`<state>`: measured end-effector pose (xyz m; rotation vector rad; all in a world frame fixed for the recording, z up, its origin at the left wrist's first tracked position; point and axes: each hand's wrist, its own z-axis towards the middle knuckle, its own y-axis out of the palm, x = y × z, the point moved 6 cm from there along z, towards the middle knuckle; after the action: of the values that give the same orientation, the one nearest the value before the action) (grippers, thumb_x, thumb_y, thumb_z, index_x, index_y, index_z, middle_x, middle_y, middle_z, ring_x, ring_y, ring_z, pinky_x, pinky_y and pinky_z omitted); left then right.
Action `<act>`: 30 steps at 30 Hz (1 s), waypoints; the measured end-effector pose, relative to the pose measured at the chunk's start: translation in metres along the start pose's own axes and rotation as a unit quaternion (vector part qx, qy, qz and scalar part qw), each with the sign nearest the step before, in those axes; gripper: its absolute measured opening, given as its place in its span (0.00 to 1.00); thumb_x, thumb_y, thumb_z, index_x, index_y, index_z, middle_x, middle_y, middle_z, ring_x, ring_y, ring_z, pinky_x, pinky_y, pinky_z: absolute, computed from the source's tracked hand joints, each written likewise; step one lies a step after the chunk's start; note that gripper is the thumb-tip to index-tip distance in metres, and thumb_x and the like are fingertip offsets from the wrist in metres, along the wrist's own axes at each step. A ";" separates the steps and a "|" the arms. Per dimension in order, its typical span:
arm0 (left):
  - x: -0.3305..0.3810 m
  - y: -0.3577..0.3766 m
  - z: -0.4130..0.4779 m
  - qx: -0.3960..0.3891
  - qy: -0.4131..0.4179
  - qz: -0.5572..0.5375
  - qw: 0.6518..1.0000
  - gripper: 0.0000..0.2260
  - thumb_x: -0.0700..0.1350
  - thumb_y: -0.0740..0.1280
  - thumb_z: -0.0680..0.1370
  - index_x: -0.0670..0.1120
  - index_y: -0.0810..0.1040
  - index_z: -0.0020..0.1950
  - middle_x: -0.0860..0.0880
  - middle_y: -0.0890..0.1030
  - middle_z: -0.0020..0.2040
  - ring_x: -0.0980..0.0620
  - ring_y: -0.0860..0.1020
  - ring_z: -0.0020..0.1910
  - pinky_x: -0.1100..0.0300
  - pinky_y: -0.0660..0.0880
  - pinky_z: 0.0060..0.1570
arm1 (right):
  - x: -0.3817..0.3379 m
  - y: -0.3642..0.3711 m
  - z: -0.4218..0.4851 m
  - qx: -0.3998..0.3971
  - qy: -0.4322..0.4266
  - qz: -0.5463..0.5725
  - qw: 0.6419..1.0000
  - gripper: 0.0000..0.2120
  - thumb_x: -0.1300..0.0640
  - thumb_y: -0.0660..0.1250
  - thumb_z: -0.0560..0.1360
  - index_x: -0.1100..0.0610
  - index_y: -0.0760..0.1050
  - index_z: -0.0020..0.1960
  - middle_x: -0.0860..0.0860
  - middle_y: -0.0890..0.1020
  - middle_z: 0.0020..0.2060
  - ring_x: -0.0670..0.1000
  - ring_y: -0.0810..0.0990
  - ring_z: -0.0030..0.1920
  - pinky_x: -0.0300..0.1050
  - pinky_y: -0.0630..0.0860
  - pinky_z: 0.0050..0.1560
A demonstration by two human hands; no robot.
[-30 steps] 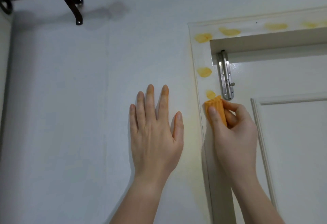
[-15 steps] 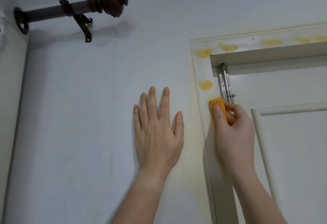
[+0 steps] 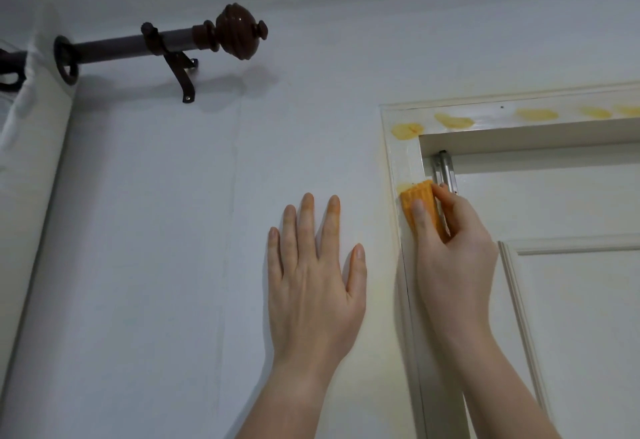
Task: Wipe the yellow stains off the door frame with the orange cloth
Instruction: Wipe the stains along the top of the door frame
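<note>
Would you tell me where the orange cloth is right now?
The orange cloth is in the right hand, pressed on the door frame's left upright, beside the metal bolt.

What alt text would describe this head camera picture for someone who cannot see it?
A right hand presses a folded orange cloth onto a white door frame, wiping a yellow stain; more stains dot the top. The left hand lies flat on the wall.

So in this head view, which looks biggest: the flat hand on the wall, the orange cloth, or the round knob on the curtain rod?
Largest to smallest:
1. Left hand
2. Knob
3. Orange cloth, partly hidden by the right hand, so knob versus cloth is unsure.
</note>
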<state>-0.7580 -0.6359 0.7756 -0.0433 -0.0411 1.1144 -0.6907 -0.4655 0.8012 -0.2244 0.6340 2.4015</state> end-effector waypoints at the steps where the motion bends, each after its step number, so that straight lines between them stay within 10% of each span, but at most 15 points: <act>1: -0.001 0.000 -0.001 0.000 0.001 -0.001 1.000 0.30 0.63 0.46 0.88 0.56 0.46 0.90 0.50 0.49 0.91 0.48 0.45 0.90 0.42 0.50 0.88 | 0.001 0.002 -0.003 -0.019 -0.015 -0.013 1.000 0.17 0.48 0.64 0.84 0.48 0.77 0.72 0.39 0.82 0.63 0.34 0.78 0.63 0.30 0.73 0.62; 6: -0.001 0.000 -0.001 0.002 0.009 0.003 1.000 0.30 0.63 0.46 0.88 0.56 0.45 0.90 0.50 0.48 0.91 0.48 0.45 0.90 0.42 0.50 0.88 | 0.008 0.004 -0.015 -0.097 -0.093 -0.076 0.988 0.22 0.60 0.60 0.84 0.48 0.71 0.77 0.42 0.69 0.76 0.39 0.65 0.77 0.30 0.63 0.73; 13: -0.002 0.001 -0.001 0.007 0.013 0.005 1.000 0.30 0.63 0.47 0.88 0.57 0.47 0.90 0.51 0.49 0.91 0.48 0.46 0.90 0.43 0.49 0.88 | 0.001 0.002 0.011 -0.048 -0.155 -0.086 0.983 0.15 0.58 0.71 0.80 0.51 0.82 0.67 0.47 0.79 0.69 0.43 0.72 0.75 0.38 0.68 0.74; 19: -0.004 0.002 -0.001 0.020 0.020 0.002 1.000 0.30 0.62 0.47 0.88 0.57 0.49 0.90 0.50 0.51 0.90 0.48 0.48 0.90 0.41 0.53 0.87 | 0.013 0.016 0.001 -0.226 -0.247 -0.192 0.923 0.24 0.55 0.55 0.88 0.49 0.56 0.83 0.41 0.52 0.83 0.46 0.45 0.83 0.39 0.44 0.81; 30: -0.004 0.005 0.002 0.037 0.021 0.022 0.999 0.30 0.61 0.51 0.87 0.54 0.57 0.89 0.48 0.58 0.89 0.44 0.58 0.88 0.40 0.57 0.83 | 0.008 0.032 0.007 -0.147 -0.226 -0.225 0.936 0.28 0.59 0.54 0.86 0.50 0.53 0.84 0.42 0.50 0.84 0.48 0.43 0.84 0.49 0.47 0.82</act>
<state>-0.7642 -0.6373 0.7776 -0.0014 0.0398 1.1573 -0.7170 -0.4797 0.8174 0.0603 0.0000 1.9880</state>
